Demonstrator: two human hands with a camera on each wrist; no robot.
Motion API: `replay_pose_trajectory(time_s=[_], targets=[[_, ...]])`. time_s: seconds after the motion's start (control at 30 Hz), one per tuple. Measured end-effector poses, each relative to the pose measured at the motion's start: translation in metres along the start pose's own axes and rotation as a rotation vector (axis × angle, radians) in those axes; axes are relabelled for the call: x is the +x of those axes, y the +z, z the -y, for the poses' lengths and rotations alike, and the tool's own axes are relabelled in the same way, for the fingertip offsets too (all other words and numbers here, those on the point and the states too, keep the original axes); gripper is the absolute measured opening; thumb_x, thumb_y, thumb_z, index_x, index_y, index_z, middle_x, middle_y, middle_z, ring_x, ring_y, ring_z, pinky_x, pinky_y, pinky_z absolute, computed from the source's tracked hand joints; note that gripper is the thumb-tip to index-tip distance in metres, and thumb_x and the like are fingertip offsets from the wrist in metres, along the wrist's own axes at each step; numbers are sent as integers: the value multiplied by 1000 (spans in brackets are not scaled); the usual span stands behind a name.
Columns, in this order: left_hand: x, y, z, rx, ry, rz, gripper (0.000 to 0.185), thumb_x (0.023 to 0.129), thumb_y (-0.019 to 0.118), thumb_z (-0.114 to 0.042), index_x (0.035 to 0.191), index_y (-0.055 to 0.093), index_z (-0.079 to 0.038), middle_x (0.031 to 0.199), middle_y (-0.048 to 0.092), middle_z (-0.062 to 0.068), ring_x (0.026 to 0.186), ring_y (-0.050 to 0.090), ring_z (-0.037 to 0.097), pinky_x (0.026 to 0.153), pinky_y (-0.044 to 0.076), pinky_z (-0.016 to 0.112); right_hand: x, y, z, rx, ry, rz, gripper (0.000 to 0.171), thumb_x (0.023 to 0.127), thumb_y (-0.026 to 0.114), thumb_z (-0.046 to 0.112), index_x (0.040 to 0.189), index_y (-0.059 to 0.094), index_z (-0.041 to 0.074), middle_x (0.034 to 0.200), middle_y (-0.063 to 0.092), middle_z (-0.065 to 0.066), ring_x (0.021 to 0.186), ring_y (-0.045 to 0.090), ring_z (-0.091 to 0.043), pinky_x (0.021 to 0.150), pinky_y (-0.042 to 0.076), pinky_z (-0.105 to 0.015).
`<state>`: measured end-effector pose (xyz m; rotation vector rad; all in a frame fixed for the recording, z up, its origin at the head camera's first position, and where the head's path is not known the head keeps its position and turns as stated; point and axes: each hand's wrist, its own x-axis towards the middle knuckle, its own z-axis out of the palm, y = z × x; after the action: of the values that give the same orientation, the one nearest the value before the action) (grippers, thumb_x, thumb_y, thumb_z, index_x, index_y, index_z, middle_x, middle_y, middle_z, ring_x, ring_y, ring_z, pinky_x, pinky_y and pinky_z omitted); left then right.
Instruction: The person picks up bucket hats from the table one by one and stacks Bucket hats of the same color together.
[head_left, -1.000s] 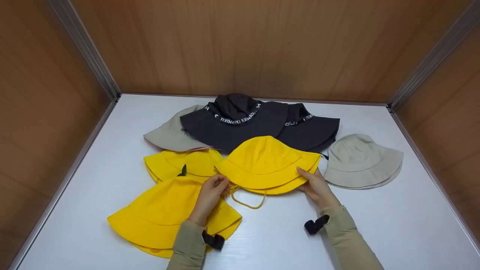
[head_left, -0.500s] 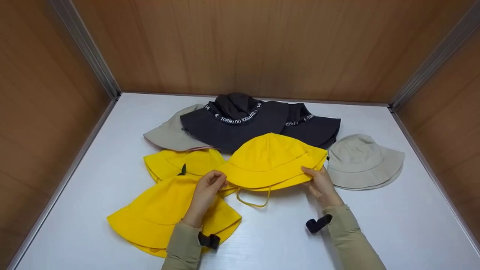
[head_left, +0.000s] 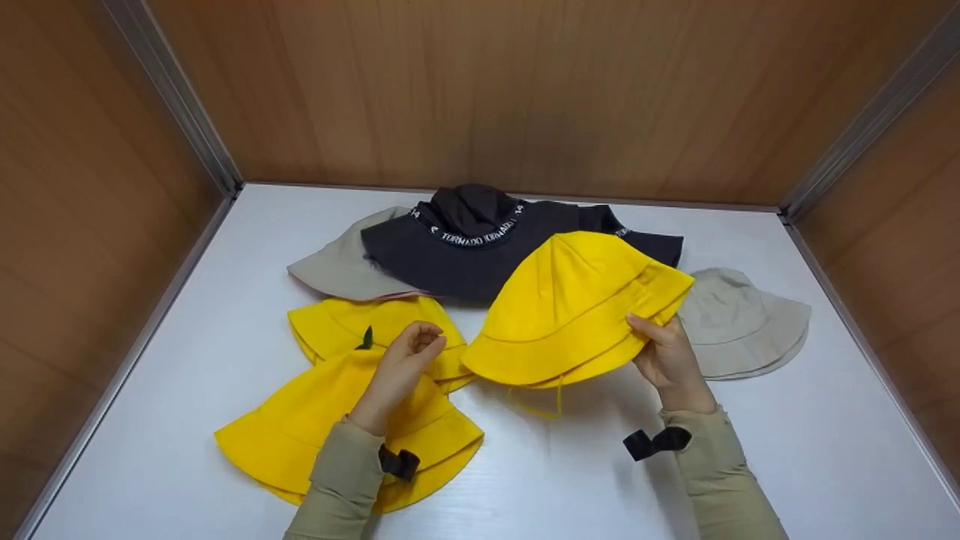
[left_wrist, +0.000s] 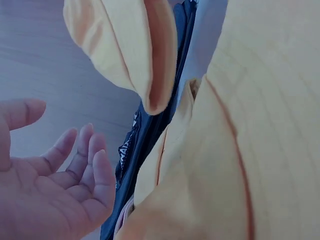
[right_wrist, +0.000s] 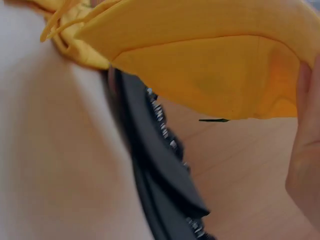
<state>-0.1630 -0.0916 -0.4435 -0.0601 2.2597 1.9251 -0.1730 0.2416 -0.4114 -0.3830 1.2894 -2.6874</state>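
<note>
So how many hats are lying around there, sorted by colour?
Yellow hats: 3, one lifted by the right hand, one under the left hand, one behind it
Dark grey hats: 2, one in front, one mostly hidden behind the lifted hat
Beige hats: 2, at far left and at right
Total: 7 hats

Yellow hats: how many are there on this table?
3. One yellow hat is lifted by its brim in the right hand; a second lies flat left of it; a third lies nearest, under the left hand. More could hide beneath.
</note>
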Motion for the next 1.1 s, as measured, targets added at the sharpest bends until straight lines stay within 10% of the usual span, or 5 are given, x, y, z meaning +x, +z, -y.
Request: replay_pose_trajectory(time_s=[0.5,0.87,1.1], targets=[[5,6,-16,-74,-13,490,62,90,64,-35,139,42,-3,124,60,11,102,61,16,94,47,30,-16,28,16,40,4,295,40,96,31,-11,129,37,10,120,51,-6,111,56,-17,96,48,-34],[4,8,-11,-21,18,358,50,87,69,-26,125,53,3,103,65,10,83,63,15,82,50,28,-18,16,12,-47,53,259,41,95,31,-11,128,41,12,120,52,-3,111,57,-15,95,48,-32],[4,-1,-13,-5,60,299,52,85,72,-27,125,55,1,103,66,12,81,65,16,80,52,28,-20,-7,0,-152,179,61,39,96,37,-7,129,37,15,117,54,0,109,59,-13,94,49,-32]])
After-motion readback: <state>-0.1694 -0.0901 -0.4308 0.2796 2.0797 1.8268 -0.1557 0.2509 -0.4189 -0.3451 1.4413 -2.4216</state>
